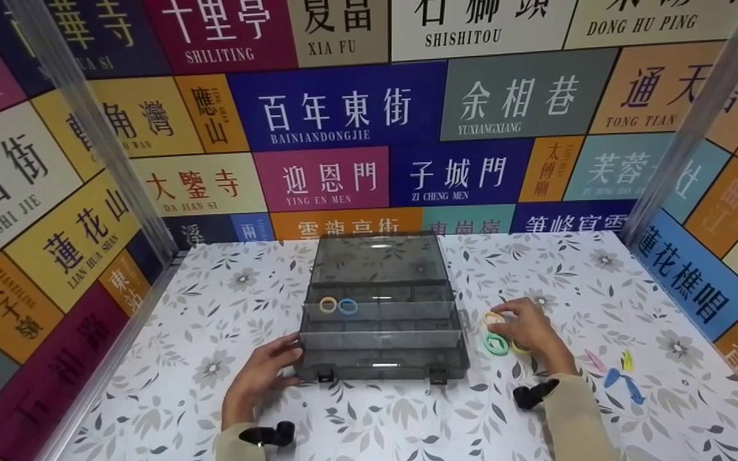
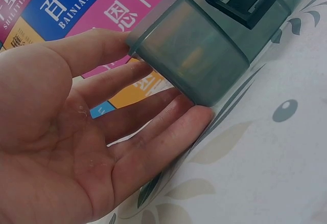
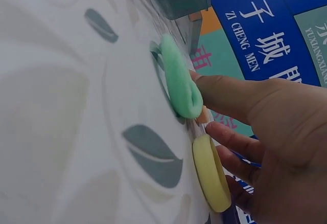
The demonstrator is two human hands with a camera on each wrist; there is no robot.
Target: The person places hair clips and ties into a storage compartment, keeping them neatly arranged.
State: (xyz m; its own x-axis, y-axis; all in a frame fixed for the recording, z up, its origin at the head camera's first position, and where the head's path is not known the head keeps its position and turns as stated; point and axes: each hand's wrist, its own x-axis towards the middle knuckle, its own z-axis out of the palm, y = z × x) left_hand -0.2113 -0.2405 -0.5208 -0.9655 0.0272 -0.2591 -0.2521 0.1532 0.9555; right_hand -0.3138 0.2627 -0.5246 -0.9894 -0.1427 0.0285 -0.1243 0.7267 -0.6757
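Lower left of centre: the left hand (image 1: 265, 368) is set against the left side of the smoky see-through box (image 1: 382, 373), fingers spread and nearly straight, nothing gripped. The box is placed at frame centre; a tan ring (image 1: 321, 306) and a blue ring (image 1: 348, 314) are seen side by side in its left half. Right of the box, on or just over the table: an orange ring (image 1: 491, 313), reached by thumb and fingertips of the right hand (image 1: 531, 328); fingers bent, grip on the ring half hidden, so a firm pinch cannot be told. A green ring (image 3: 179, 81) and a yellow ring (image 3: 208, 173) are set close under that hand. Lower right: small coloured clips (image 1: 612, 378).

Risks, as judged: the green ring could be dragged or picked along, being so near the fingertips; the orange ring could be dropped if caught only by its edge; the box could be slid if pushed too hard from the left.

Table (image 1: 170, 371) covered in white leaf-and-flower print. Behind, walls (image 1: 337, 105) tiled with coloured Chinese place-name panels; clear posts (image 1: 100, 141) at both back corners.
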